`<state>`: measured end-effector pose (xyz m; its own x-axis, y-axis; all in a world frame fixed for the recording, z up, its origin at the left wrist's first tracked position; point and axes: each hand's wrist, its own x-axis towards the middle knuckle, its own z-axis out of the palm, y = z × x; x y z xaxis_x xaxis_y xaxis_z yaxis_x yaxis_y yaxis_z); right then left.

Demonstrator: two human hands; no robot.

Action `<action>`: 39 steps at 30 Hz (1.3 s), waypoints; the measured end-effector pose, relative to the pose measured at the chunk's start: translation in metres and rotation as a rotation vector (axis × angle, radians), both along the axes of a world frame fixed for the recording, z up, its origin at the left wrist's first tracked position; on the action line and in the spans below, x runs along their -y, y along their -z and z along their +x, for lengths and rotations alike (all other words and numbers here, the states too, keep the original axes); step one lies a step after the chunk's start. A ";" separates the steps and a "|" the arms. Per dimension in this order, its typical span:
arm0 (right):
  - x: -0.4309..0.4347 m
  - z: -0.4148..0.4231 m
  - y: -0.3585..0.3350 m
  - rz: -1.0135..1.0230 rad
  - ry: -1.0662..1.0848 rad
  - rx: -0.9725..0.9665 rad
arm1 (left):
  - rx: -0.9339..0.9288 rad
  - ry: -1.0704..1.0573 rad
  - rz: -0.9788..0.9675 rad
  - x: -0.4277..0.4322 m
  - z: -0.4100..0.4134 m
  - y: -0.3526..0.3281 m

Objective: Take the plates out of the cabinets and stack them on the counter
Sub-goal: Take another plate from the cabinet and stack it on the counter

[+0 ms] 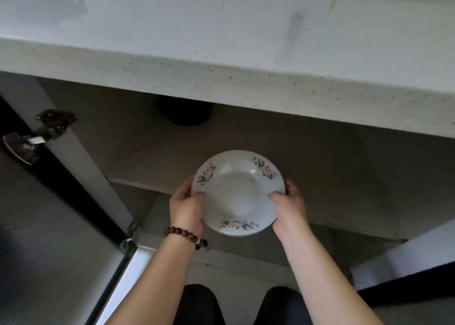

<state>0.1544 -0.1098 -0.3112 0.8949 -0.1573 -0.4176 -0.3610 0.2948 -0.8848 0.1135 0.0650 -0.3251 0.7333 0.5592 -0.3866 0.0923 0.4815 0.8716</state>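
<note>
A white plate (237, 191) with pink flower prints on its rim is held level in front of the open cabinet, below the counter edge. My left hand (187, 207) grips its left rim, thumb on top and fingers underneath. My right hand (289, 206) grips the right rim the same way. A second rim shows just under the plate's near edge, so it may be two plates stacked. The white speckled counter (221, 41) stretches across the top of the view, bare where I can see it.
The cabinet shelf (307, 167) lies behind the plate, with a dark round object (183, 111) far back under the counter. The left cabinet door (49, 226) stands open with its hinge (53, 125) showing. Another door edge (403, 258) is at the lower right. My knees are below.
</note>
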 end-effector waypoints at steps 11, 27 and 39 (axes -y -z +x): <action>-0.014 -0.088 -0.064 -0.122 -0.227 -0.183 | -0.289 -0.074 -0.057 -0.024 -0.101 -0.074; -0.013 -0.175 -0.245 -0.077 -0.307 -0.343 | -0.378 -0.034 -0.018 -0.022 -0.200 -0.257; -0.029 -0.193 -0.356 -0.040 -0.496 -0.151 | -0.246 -0.178 0.065 -0.026 -0.249 -0.372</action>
<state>-0.0386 -0.0808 0.0450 0.7961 0.2516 -0.5503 -0.5733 0.0226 -0.8190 -0.1358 0.0912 0.0470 0.5108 0.6996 -0.4996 0.2236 0.4530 0.8630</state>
